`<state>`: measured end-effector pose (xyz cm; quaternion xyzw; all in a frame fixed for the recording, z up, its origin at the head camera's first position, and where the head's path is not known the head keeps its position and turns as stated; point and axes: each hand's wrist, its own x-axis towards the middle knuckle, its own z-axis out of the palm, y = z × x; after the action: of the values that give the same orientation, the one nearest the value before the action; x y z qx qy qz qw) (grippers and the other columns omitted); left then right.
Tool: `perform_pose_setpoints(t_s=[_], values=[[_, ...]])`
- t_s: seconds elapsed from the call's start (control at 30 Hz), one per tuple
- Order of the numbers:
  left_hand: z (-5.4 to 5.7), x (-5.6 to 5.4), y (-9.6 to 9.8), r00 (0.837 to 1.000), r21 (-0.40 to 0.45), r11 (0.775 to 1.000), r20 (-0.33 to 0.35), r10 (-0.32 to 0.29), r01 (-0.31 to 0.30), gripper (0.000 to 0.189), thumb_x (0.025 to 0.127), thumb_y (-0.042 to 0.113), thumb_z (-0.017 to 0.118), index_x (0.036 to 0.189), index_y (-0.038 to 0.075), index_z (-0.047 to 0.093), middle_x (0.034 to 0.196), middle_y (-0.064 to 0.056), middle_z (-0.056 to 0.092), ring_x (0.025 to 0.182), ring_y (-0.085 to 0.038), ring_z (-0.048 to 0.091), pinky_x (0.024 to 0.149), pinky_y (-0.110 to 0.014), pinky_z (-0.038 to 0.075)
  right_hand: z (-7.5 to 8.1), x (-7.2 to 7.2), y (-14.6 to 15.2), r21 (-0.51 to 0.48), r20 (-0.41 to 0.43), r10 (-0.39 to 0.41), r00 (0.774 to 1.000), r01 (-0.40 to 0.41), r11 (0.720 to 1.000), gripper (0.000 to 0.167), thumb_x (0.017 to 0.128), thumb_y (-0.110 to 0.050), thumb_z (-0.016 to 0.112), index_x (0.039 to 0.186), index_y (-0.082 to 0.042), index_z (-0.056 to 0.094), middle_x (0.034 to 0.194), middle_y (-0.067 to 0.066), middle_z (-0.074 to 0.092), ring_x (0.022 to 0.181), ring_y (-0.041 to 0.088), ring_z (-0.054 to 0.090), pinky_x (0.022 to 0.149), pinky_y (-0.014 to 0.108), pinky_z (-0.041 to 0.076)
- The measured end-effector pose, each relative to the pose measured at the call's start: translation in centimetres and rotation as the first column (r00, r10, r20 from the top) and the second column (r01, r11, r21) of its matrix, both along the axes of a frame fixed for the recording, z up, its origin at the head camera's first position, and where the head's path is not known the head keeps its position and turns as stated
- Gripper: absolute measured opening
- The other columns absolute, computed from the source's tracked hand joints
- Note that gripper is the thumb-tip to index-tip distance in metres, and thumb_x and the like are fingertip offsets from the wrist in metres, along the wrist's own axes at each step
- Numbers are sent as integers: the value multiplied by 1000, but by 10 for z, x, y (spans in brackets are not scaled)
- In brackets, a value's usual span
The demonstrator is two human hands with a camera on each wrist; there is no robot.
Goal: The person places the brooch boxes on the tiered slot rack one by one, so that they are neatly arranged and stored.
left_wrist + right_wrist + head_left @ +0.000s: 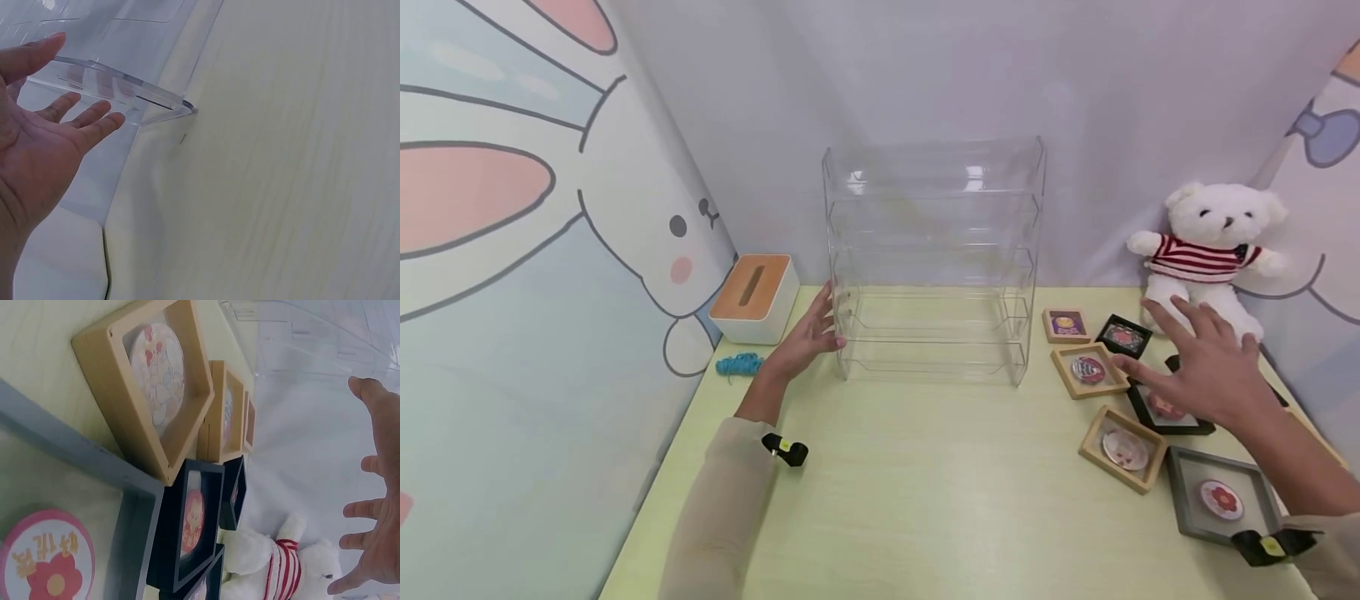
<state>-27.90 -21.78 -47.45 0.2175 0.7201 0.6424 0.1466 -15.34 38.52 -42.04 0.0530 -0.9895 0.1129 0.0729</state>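
A clear acrylic tiered rack stands at the back middle of the table. At its left side is my left hand, thumb at the front edge and fingers extended along the side panel; the left wrist view shows the palm and straight fingers against the panel. My right hand hovers with spread fingers over a group of framed round badges, holding nothing. Beneath and beside it are a black frame, a wooden frame, a lower wooden frame and a large grey frame.
Left of the rack are a white tissue box with a wooden lid and a bundle of blue cord. A white teddy bear in a striped sweater sits at the back right. Rabbit-printed panels border the table.
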Motion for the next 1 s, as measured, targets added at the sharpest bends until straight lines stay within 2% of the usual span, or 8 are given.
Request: perform_pose_setpoints(t_s=[0.13,0.27,0.43,0.6,0.7,0.83,1.0], values=[[-3,-2,1,1000,38,999,1,-17,17,109,103,-9,64,179,35,0,186,-16,13,168,-51,24,129,-73,27,-8,-4,11,-54,-48,52,997,-55,997,103,99,-54,77,178,-19,21,175,38,24,142,76,32,103,91,25],[-4,-3,0,1000,52,998,-1,-25,25,109,102,-8,66,180,34,1,185,-16,17,166,-52,27,128,-75,26,-11,-9,25,-144,-29,102,994,-105,984,98,100,-41,79,177,-15,25,168,46,28,138,76,36,98,86,32],[-5,-5,1,1000,70,997,10,-29,28,110,101,-8,67,180,34,3,185,-16,19,166,-52,29,126,-78,25,-9,-16,43,-170,74,84,994,-70,983,95,104,-41,76,178,-15,21,170,46,25,129,75,45,91,88,38],[-6,-5,1,1000,64,998,16,-12,11,110,100,-9,66,180,35,5,184,-15,22,165,-50,33,125,-78,27,-11,-21,62,-252,160,85,983,-42,967,90,107,-38,74,176,-10,24,177,38,20,141,72,40,101,87,38],[-5,-5,1,1000,50,999,6,-8,8,110,100,-6,69,180,35,5,183,-14,24,163,-50,35,124,-75,34,-13,-20,74,-285,194,79,978,-21,958,83,109,-36,71,175,-8,29,179,35,20,144,71,37,103,85,38],[-4,-4,1,1000,38,999,-5,-6,6,109,99,-13,60,180,35,6,183,-15,24,161,-51,35,123,-68,41,-17,-18,90,-271,222,26,975,36,962,79,111,-39,67,172,-2,32,175,39,25,139,71,41,101,84,39],[-5,-5,1,1000,52,999,4,-10,10,108,99,-16,57,180,34,6,183,-16,24,162,-51,34,124,-76,33,-25,-16,108,-204,238,-55,970,105,973,79,112,-44,62,166,8,35,166,48,28,134,71,39,96,85,39]])
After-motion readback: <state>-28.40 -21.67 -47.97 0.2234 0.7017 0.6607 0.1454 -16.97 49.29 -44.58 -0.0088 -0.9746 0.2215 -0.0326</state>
